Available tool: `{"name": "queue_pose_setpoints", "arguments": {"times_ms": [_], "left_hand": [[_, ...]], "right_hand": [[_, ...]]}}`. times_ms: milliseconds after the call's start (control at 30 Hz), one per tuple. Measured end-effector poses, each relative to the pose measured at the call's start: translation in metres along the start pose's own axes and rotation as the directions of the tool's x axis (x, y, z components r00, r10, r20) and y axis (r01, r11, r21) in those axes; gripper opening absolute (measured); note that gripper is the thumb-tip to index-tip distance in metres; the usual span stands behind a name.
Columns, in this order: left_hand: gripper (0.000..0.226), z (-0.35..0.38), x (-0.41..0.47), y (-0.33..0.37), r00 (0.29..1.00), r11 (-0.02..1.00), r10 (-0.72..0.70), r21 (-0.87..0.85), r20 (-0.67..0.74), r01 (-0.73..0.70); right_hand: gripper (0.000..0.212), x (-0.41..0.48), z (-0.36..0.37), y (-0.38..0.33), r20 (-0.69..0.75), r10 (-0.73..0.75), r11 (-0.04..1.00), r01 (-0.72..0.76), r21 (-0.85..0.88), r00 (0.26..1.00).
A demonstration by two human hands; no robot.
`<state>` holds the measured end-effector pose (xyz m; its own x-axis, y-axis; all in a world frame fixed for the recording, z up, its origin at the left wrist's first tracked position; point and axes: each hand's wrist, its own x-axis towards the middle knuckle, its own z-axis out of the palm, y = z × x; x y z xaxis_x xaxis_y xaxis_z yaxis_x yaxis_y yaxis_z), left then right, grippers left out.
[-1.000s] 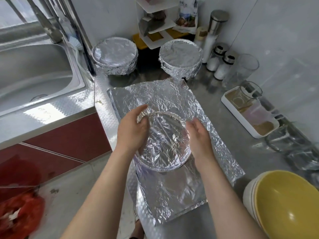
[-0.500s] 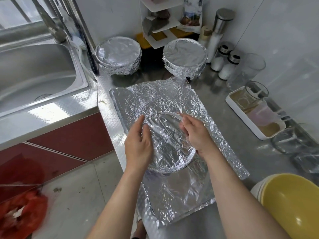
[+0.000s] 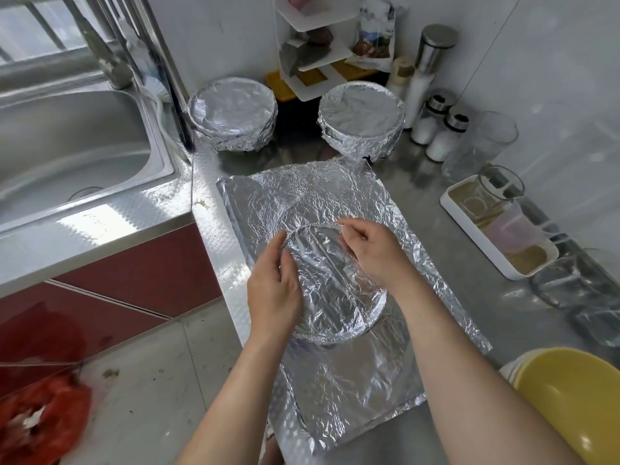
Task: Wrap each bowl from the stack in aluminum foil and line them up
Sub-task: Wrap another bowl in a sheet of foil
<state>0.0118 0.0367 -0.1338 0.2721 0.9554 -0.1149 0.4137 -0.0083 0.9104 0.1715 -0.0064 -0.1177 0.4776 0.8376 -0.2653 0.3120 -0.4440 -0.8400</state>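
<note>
A person is shaping an aluminum foil sheet (image 3: pixel 335 196) over a bowl (image 3: pixel 335 286) that is sitting mid-tabletop (image 3: pixel 422 186), in front of two foil-wrapped bowls, one far left (image 3: pixel 233 119) and one far right (image 3: pixel 361 120), by the wall. The left hand (image 3: pixel 271 290) is curling its fingers over the near-left rim, its grip closing on the foil there. The right hand (image 3: pixel 372 256) is pinching the foil at the far rim.

The foil is looking thin, crinkled and quick to tear, so it is likely calling for light pressure along the rim, not a pull at the loose edges. The bowl is probably rigid and heavy enough to stay put, and it is best steadied at the rim on opposite sides. Once it is wrapped, the smooth foil may be making it slippery to lift, so cupping it from below seems safer.

The bowl itself is lying hidden under the sheet, only its round outline showing, so its colour, its depth and which way up it is sitting cannot be told. The hands are covering parts of the rim. The sheet's near edge is running past the tabletop's front edge. The stack of bowls (image 3: pixel 570 404), a yellow one on top, is being cut off at the lower right, leaving the count unclear.
</note>
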Motion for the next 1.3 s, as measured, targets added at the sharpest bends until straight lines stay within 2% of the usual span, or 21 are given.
{"name": "queue_pose_setpoints", "arguments": {"times_ms": [67,167,267,367,500,733,833,900,967,1033,1100,1233,1300], "left_hand": [[0.039,0.000,0.000,0.000,1.000,1.000,0.002,-0.001,-0.004,-0.002],[0.039,0.000,-0.001,0.000,1.000,1.000,-0.005,-0.001,-0.010,0.005],[0.038,0.000,-0.001,0.001,1.000,1.000,-0.007,0.017,-0.009,0.007],[0.039,-0.001,-0.001,-0.001,1.000,1.000,-0.009,0.022,-0.002,0.009],[0.039,0.001,-0.001,-0.002,1.000,1.000,-0.021,0.006,0.004,0.021],[0.039,0.002,-0.001,-0.005,1.000,1.000,-0.028,-0.004,0.010,0.028],[0.041,0.002,0.001,-0.004,0.999,0.999,-0.034,0.025,0.033,0.033],[0.042,-0.001,0.001,-0.001,0.998,0.993,0.015,0.116,0.061,-0.022],[0.044,-0.006,0.004,0.005,0.986,0.944,0.134,0.290,0.101,-0.158],[0.046,-0.006,0.009,0.014,0.951,0.845,0.234,0.442,0.200,-0.301],[0.047,0.000,0.016,0.021,0.912,0.745,0.270,0.533,0.309,-0.401],[0.047,0.010,0.025,0.017,0.885,0.648,0.266,0.608,0.383,-0.458],[0.045,0.010,0.025,0.015,0.880,0.646,0.286,0.602,0.380,-0.470]], "right_hand": [[0.029,0.001,0.000,0.001,-0.014,-0.015,1.000,0.014,-0.011,1.000],[0.038,0.003,-0.001,0.003,0.016,-0.002,0.999,0.001,0.032,1.000],[0.036,0.004,-0.004,0.003,0.083,0.077,0.972,-0.093,0.216,0.994],[0.052,0.005,-0.010,0.004,0.097,0.201,0.922,-0.221,0.319,0.975],[0.055,0.009,-0.016,0.005,0.163,0.257,0.910,-0.296,0.291,0.953],[0.055,0.011,-0.015,0.005,0.149,0.221,0.932,-0.254,0.259,0.964],[0.048,0.013,-0.014,0.006,0.162,0.200,0.940,-0.236,0.247,0.966],[0.037,0.013,-0.015,0.004,0.178,0.171,0.943,-0.213,0.255,0.969],[0.035,0.015,-0.017,0.003,0.156,0.107,0.967,-0.139,0.213,0.982],[0.038,0.019,-0.019,0.003,0.118,0.032,0.994,-0.044,0.102,0.993],[0.037,0.021,-0.017,0.000,0.116,-0.002,1.000,0.000,0.020,0.993],[0.034,0.018,-0.006,0.000,0.077,-0.055,0.996,0.060,-0.071,0.996],[0.035,0.018,-0.004,0.002,0.045,-0.078,0.995,0.081,-0.065,0.996]]}}
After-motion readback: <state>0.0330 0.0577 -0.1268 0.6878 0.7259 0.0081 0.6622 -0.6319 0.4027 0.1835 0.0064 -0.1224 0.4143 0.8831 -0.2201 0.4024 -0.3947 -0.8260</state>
